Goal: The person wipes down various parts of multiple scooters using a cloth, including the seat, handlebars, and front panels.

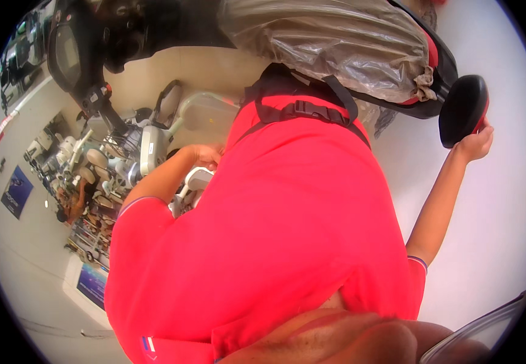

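At the right, my right hand (477, 143) grips the edge of a black padded backrest (461, 112) with a red side. The backrest stands at the tail end of a scooter seat (335, 42) wrapped in crumpled clear plastic. Close to my waist on the left is my left hand (205, 155); its fingers are partly hidden by my red shirt (287, 224), so what they hold, if anything, does not show. A black strap with a buckle (311, 110) runs across my waist.
The scooter's handlebar grip (108, 109) and dark display (67, 54) rise at the upper left. Behind my left arm is a crowd of parts and light-coloured scooters (102, 167). Another person (78, 203) is among them. Blue posters (17, 192) hang on the pale wall.
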`<state>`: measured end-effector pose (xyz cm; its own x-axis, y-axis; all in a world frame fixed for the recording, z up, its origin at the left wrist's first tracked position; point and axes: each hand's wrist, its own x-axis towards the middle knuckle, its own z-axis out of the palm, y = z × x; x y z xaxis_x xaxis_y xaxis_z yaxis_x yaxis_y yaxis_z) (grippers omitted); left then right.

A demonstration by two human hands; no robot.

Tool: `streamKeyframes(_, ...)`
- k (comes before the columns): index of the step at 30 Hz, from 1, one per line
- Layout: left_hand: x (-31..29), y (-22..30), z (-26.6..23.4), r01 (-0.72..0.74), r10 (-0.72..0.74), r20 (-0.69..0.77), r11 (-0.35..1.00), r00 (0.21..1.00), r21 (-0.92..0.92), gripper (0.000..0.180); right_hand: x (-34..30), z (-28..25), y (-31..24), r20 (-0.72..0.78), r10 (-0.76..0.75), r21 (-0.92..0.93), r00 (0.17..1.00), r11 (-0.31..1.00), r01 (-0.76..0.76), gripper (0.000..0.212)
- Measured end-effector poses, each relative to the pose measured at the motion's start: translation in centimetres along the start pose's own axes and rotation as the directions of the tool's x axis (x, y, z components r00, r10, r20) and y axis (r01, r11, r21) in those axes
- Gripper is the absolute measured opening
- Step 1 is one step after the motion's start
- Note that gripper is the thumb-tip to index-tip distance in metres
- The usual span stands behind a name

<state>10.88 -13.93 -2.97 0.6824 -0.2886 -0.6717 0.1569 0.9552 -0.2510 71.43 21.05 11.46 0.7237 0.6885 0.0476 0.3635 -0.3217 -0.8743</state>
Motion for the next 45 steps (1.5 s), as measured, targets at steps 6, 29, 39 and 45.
streamKeyframes(6, 1.6, -0.6, 1.8, 0.143, -0.094, -0.139, 0.904, 0.986, 0.403, 0.017, -0.4, -0.1, 0.0, -0.02, -0.065, -0.146, 0.998, 0.987, 0.061, 0.037)
streamKeyframes(29, 0.5, 18.2, 1.6, -0.385, 0.732, -0.643, 0.673, 0.225, 0.632, 0.017, 0.7, -0.1, 1.2, -0.025, -0.075, -0.233, 0.997, 0.97, 0.067, 0.041)
streamKeyframes(39, 3.5, 19.9, 7.5, -0.239, 0.887, -0.254, 0.362, 0.386, 0.901, 0.031, 3.7, -0.4, 2.9, 0.153, 0.094, -0.548, 0.984, 0.836, 0.005, 0.057)
streamKeyframes(45, 0.9, 22.5, 8.1, -0.427, 0.814, -0.324, 0.541, 0.481, 0.724, 0.042, 4.1, -1.1, 3.7, 0.195, 0.018, -0.715, 0.981, 0.688, 0.129, 0.062)
